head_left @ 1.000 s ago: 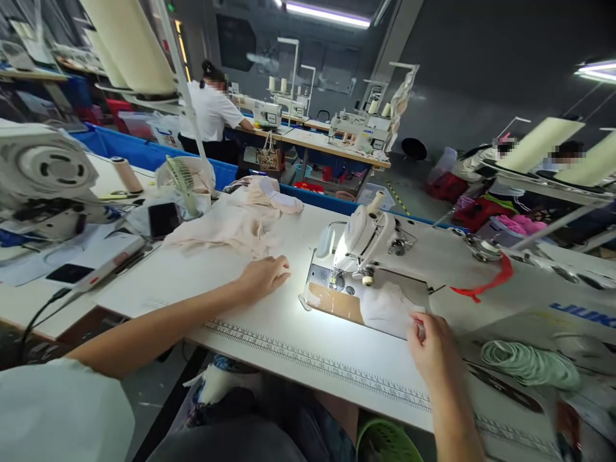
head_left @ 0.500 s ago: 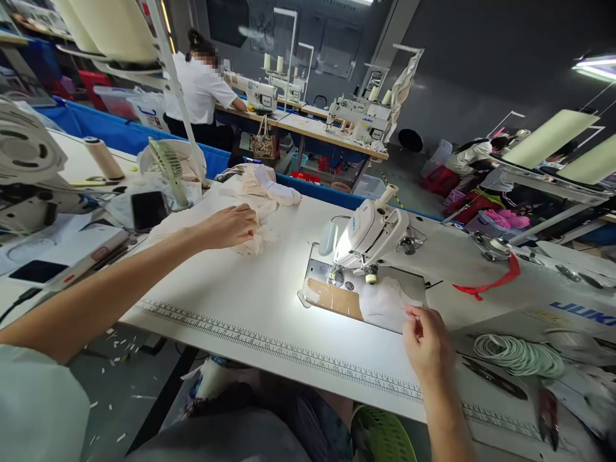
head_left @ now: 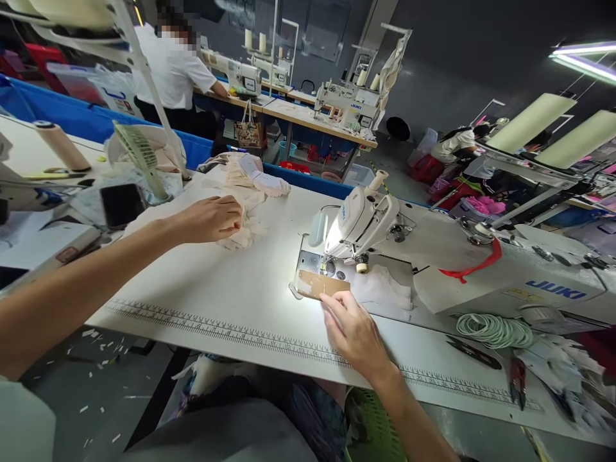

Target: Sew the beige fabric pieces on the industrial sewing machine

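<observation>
Right hand (head_left: 356, 330) near, fingertips at brown plate's (head_left: 320, 283) near edge, can't tell if gripping; white cloth (head_left: 384, 287) just right of plate, below sewing machine (head_left: 360, 221); far left, left hand (head_left: 209, 219) over cream fabric (head_left: 246, 232), fingers bent, grip unclear.

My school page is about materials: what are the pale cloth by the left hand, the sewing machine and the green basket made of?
Pale cloth: probably thin, matte fabric, since it crumples softly.
Sewing machine: likely painted metal, maybe plastic; its white shell looks smooth and glossy.
Green basket: probably plastic, pierced with holes; finish unclear.
</observation>
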{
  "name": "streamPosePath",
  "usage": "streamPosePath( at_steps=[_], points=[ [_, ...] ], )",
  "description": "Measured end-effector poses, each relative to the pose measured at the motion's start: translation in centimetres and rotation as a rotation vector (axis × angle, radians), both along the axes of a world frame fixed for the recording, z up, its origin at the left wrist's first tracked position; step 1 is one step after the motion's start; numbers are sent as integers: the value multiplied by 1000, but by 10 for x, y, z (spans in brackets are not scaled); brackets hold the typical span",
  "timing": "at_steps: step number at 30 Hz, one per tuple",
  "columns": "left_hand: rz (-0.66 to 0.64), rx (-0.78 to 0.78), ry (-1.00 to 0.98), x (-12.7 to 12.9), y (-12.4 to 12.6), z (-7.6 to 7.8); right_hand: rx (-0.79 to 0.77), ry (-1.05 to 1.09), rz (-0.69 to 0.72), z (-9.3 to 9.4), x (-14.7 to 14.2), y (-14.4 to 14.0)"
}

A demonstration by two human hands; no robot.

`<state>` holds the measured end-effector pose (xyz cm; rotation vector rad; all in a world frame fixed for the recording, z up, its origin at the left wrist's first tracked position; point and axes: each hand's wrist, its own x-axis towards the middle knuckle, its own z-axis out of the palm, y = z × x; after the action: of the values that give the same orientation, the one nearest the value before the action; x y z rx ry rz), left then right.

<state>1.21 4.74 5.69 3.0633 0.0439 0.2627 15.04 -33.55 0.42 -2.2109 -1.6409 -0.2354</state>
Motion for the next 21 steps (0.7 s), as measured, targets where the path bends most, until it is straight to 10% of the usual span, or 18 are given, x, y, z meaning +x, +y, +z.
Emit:
streamPosePath(
  at_steps=[8,21],
  points=[
    [30,23,85,1,-4,2,-85,-49,43,3,-7,22],
    [-28,-491,10,19,-45,-2,-105,-191,38,1,-13,31]
  ],
)
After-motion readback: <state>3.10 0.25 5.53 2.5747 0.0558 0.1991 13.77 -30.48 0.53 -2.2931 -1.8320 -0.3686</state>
